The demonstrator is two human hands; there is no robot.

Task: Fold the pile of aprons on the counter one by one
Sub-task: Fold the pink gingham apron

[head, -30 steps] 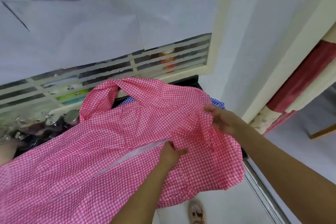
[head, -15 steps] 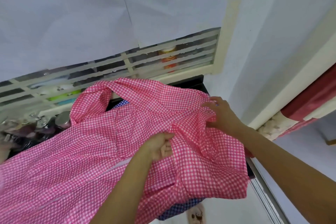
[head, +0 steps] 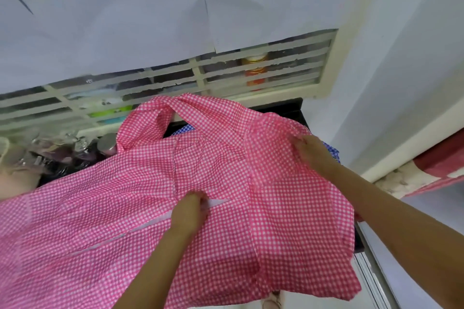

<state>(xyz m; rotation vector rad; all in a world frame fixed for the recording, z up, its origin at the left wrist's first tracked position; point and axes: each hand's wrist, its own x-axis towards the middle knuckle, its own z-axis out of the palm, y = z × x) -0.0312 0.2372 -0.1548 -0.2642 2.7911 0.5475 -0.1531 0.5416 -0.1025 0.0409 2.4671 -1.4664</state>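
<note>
Far left, some jars [head: 108, 144] sit at the back of the dark bench [head: 281, 108]. The pink apron [head: 113, 208] is spread over most of the bench, with its near right corner drooping past the front edge. The left hand [head: 190, 211] is curled onto the cloth mid-apron, right at the white seam. The right hand [head: 311, 150] grips the upper right edge, and a bit of blue apron [head: 184, 129] peeks out from underneath.

a dark counter [head: 283, 109] bears a pink checked apron [head: 113, 208], spread beneath the fingers [head: 199, 202] of the left hand [head: 188, 216]; a blue checked apron [head: 184, 129] shows beyond them, and lidded jars [head: 108, 144] crowd the counter to their left.
</note>
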